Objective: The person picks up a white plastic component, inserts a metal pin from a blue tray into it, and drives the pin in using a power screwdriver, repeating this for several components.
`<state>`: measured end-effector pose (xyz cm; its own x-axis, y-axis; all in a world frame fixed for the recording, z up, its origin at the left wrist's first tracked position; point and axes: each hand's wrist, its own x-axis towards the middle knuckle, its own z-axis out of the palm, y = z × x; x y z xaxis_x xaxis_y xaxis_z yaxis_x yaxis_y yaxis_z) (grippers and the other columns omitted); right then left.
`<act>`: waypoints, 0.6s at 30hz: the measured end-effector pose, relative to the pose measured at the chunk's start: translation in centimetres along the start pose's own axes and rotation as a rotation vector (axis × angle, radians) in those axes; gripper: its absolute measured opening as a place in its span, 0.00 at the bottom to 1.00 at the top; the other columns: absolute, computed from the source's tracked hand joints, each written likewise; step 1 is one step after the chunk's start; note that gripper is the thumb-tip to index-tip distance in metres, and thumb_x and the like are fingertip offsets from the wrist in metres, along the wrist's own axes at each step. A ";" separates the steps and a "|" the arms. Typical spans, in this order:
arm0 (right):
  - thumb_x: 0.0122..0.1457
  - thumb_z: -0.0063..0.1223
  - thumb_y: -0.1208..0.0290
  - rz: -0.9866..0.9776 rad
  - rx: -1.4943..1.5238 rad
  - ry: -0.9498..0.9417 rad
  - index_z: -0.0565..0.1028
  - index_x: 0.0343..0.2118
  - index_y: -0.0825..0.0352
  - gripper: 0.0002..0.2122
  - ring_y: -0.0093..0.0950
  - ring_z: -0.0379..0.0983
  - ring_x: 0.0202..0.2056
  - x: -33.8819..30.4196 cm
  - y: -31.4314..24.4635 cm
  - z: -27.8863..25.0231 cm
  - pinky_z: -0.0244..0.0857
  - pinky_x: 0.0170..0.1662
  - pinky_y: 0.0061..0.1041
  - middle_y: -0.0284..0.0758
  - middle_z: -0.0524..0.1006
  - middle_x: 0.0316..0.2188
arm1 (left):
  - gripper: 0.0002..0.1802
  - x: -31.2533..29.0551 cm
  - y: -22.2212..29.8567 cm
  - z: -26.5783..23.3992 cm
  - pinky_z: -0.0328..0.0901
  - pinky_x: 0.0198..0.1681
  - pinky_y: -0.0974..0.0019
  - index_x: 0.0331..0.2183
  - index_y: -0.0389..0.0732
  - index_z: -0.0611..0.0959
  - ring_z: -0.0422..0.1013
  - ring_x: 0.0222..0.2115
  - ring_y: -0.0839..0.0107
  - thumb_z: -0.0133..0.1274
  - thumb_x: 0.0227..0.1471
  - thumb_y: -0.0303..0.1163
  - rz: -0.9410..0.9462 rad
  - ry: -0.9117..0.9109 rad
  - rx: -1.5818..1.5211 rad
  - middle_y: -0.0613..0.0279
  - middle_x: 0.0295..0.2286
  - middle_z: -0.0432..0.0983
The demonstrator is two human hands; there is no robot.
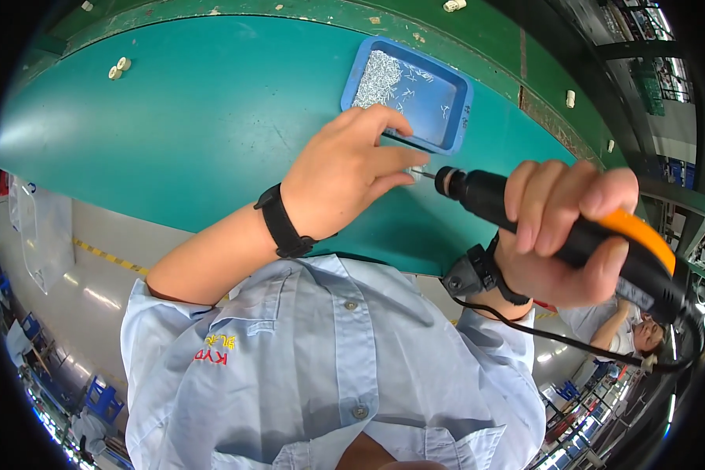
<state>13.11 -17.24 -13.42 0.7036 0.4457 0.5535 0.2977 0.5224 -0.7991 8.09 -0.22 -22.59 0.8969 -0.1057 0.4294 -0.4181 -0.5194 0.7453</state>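
Note:
In my right hand (560, 207) is a black and orange electric screwdriver (484, 194), with my fingers wrapped round its body. Its thin bit points left, reaching the fingertips of my left hand (345, 157). The left thumb and fingers are pinched together on a small pale piece (417, 171) at the bit's tip, too small and covered to name. Just beyond the left hand stands a blue tray (431, 117), with a heap of small silvery screws (380, 78) on its left side and a few scattered further right.
The green worktable (204, 102) has small cream cylindrical pieces (120, 68) at its far left. A green ledge (489, 59) runs along the far side. From the screwdriver hangs a black cord (556, 334). Another person (615, 329) is at the lower right.

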 end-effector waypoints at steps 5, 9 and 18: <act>0.55 0.46 0.58 -0.016 -0.025 -0.082 0.61 0.34 0.65 0.15 0.19 0.61 0.16 -0.3 -0.7 0.6 0.56 0.23 0.19 0.27 0.65 0.16 | 0.09 -0.2 0.4 -0.3 0.61 0.31 0.70 0.24 0.45 0.83 0.62 0.27 0.70 0.62 0.33 0.25 -0.044 -0.049 0.010 0.68 0.30 0.68; 0.55 0.45 0.57 0.004 0.013 -0.083 0.61 0.34 0.64 0.15 0.18 0.61 0.17 -0.4 -0.8 0.7 0.56 0.23 0.19 0.27 0.65 0.17 | 0.08 -0.5 -0.5 -0.3 0.60 0.34 0.68 0.23 0.45 0.83 0.63 0.30 0.70 0.63 0.31 0.25 -0.113 -0.064 -0.181 0.69 0.28 0.67; 0.53 0.51 0.57 0.205 -0.105 0.091 0.62 0.36 0.67 0.18 0.21 0.61 0.15 -1.0 0.3 1.8 0.58 0.23 0.23 0.29 0.65 0.14 | 0.15 -1.3 -0.8 1.0 0.62 0.37 0.63 0.28 0.42 0.80 0.66 0.33 0.64 0.64 0.31 0.29 -0.193 0.026 -0.077 0.66 0.27 0.70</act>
<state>11.38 -16.22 -13.80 0.8098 0.4652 0.3575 0.2048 0.3468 -0.9153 7.36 -0.49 -24.24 0.9577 0.0116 0.2875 -0.2499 -0.4615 0.8512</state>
